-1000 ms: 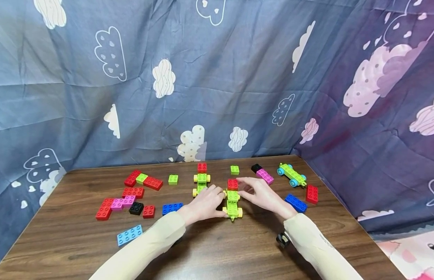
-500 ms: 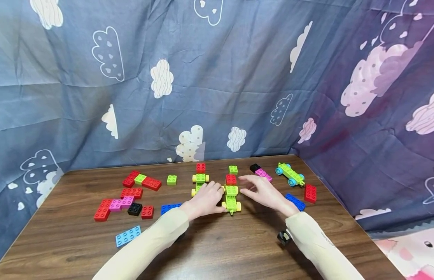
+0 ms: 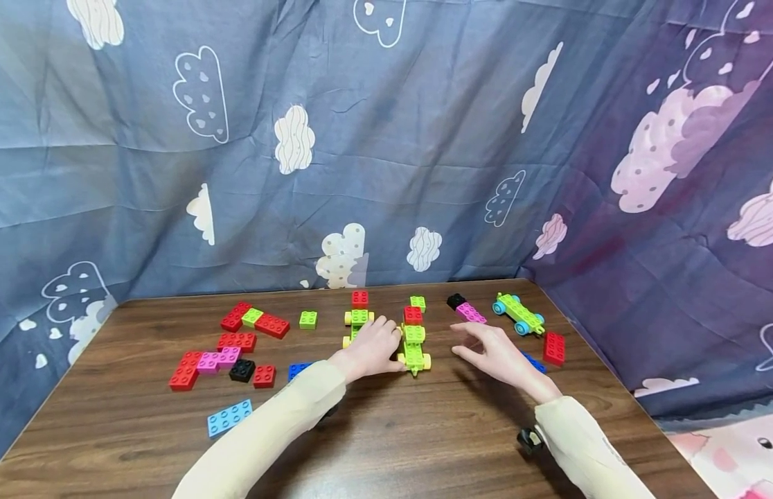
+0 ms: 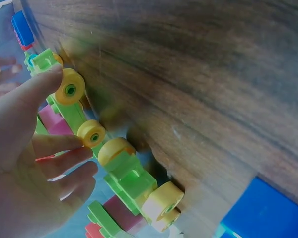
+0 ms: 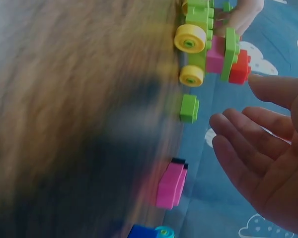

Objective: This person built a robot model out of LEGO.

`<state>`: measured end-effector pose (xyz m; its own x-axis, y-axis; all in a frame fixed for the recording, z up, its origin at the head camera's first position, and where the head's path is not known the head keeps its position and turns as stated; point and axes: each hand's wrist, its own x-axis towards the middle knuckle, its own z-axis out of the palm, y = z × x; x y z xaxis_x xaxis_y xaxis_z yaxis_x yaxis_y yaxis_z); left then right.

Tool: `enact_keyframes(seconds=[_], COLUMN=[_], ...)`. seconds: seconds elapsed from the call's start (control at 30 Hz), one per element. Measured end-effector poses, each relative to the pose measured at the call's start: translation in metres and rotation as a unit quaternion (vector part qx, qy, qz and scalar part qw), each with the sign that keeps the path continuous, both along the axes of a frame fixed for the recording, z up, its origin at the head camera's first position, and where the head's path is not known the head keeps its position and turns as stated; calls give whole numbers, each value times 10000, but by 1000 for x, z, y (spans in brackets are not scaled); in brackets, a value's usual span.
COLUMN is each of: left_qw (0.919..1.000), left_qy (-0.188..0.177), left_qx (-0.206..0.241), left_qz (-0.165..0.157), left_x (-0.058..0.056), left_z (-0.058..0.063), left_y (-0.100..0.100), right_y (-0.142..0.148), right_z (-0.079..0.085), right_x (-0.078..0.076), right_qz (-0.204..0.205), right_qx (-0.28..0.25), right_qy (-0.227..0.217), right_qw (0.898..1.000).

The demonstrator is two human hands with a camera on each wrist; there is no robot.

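The left hand [image 3: 372,348] held the green car [image 3: 414,355] near the centre of the frame, thumb at one yellow wheel [image 4: 69,87] and forefinger at another [image 4: 92,133]. That grip spanned the car's side. On the car's far end sat a pink block [image 5: 216,53], a green plate [image 5: 230,54] and a red block [image 5: 240,67].

Right of centre, the right hand [image 3: 495,353] was apart from the car, its grip wide and holding nothing. Past its wrist showed part of a blue brick [image 3: 534,362].

Just left of the held car, a second green car [image 3: 359,317] was partly hidden by the left hand. Farther out on the tabletop [image 3: 424,443], a blue-wheeled car [image 3: 517,313] stood at the right, above a red brick [image 3: 554,348]. A black block [image 3: 456,301] touched a magenta brick [image 3: 470,312] beside it. Toward the left lay a light blue brick [image 3: 230,418] and a black brick [image 3: 241,370].

A cloud-patterned curtain [image 3: 386,173] filled the upper frame.
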<state>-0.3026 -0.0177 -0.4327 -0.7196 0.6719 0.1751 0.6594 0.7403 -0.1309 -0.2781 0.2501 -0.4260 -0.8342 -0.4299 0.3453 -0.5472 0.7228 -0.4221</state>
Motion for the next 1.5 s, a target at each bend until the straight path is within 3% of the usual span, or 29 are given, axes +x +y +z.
enact_keyframes(seconds=[0.47,1.0,1.13,1.3,1.5], left_qw=[9999,9987,9987,9967,9907], left_qy=[74,127,339,546,458], left_qx=[-57,14,114,600,1214], left_qz=[141,495,358,-17,-408], left_x=[-3,-7,-3,7,21], left_z=[-9,-13,-9,5,21], left_y=[-2,-3,-5,-15,-42], right_y=[34,54,67,90,121], right_z=[-13,-17,-13,-7,0], right_x=[14,23,25,24,18], right_qz=[-313,-602,-766,-1128,-1424], right_qx=[53,159,121,272,435], right_qy=[487,501,429,574,809], right_qw=[9983,9968,9961,9916,9855])
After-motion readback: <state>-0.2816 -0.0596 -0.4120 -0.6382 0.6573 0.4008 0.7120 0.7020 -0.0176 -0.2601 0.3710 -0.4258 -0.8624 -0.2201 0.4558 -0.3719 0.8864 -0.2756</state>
